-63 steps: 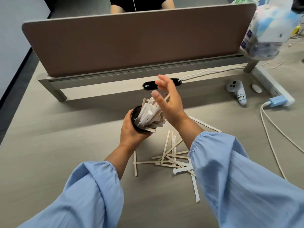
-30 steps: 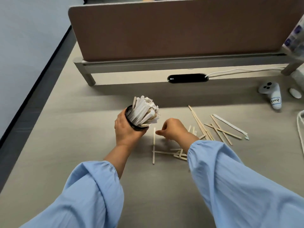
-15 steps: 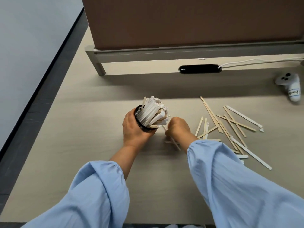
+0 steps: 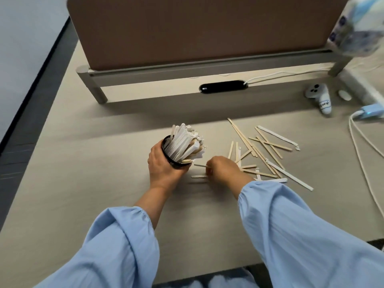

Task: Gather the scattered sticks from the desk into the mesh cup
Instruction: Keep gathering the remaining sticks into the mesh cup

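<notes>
Pinching a thin wooden stick point(image 4: 200, 165) off the tabletop point(image 4: 87, 183), the right hand point(image 4: 223, 169) is closed on it. Just left, the tilted mesh cup point(image 4: 170, 155) is wrapped by the left hand point(image 4: 161, 165); the stick should be lifted cleanly and slid in end-first.

We see left hand point(image 4: 164, 166) wrapped around black mesh cup point(image 4: 172, 158), cup tilted right, crammed with sticks and white paper-wrapped sticks. Right hand point(image 4: 223, 169) curled low over desk point(image 4: 87, 173), grip pinching thin stick point(image 4: 200, 165) just beside cup base. Second stick point(image 4: 198, 176) flat under it. Scattered sticks point(image 4: 261, 150) fan out right of that hand. We note brown divider panel point(image 4: 197, 28) behind, white controller point(image 4: 320, 97) far right.
</notes>
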Motion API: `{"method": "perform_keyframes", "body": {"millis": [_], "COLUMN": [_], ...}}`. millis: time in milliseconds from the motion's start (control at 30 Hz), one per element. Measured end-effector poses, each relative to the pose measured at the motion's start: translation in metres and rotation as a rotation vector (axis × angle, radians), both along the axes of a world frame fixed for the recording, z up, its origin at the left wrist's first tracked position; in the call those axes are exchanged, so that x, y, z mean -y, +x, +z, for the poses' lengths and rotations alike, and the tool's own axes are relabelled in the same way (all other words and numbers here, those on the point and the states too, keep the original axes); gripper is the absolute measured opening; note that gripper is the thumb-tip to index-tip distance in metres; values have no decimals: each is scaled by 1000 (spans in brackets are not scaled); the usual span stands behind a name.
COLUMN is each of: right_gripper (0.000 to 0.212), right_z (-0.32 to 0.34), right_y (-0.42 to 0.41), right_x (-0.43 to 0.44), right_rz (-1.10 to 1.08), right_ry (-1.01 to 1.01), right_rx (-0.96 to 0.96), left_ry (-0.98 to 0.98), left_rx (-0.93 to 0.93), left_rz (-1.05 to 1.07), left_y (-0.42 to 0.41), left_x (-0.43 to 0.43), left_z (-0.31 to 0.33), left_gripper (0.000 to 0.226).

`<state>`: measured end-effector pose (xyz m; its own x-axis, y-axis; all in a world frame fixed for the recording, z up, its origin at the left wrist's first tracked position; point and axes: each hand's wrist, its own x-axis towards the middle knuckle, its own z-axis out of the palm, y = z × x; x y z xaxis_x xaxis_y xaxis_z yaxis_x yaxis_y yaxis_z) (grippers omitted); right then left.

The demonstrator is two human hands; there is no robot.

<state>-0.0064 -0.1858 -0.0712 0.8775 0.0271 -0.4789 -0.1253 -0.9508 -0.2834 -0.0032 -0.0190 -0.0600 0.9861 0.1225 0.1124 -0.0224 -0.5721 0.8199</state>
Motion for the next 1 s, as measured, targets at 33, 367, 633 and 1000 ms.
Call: {"method": "perform_keyframes", "body": {"millis": [33, 367, 633, 1000], "right_gripper": [22, 21, 24, 28], "right_z": [-2, 7, 28, 4], "right_y": [-2, 0, 10, 64], "right_x": [-2, -3, 29, 112], "right_rz": [18, -158, -394, -426], "right_ry": [-26, 177, 344, 104], "right_rx": [19, 223, 359, 173], "left_ry": [6, -8, -41, 17], "left_rx": [3, 49, 32, -12], "left_rz": [-7, 19, -43, -26], "left_y": [0, 3, 8, 44], "left_x": [0, -11, 22, 87], "left_z": [0, 1, 2, 2], "left_gripper": [92, 90, 92, 88]}}
